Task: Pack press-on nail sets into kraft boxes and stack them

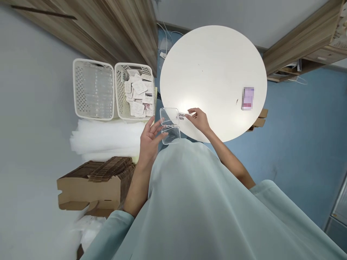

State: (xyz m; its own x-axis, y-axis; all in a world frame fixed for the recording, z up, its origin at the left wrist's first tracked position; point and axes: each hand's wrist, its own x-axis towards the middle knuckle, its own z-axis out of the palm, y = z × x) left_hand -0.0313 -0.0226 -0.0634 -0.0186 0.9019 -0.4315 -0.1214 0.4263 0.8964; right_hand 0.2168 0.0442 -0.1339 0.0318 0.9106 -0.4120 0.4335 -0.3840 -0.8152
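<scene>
My left hand [150, 139] grips a clear plastic hinged case [170, 116], which is spread wide with its two halves one above the other at the table's near left edge. Between the thumb and fingers of my right hand [200, 120] is a small card with rows of dark round pieces [181, 116]. The card is right beside the upper half of the case. What the dark pieces are is too small to make out.
The round white table [214, 65] bears a blurred purple item [247, 98] at right. To my left are a basket of clear cases [93, 116], a basket of small cards [135, 116], white sheeting [108, 139] and a cardboard box [86, 191].
</scene>
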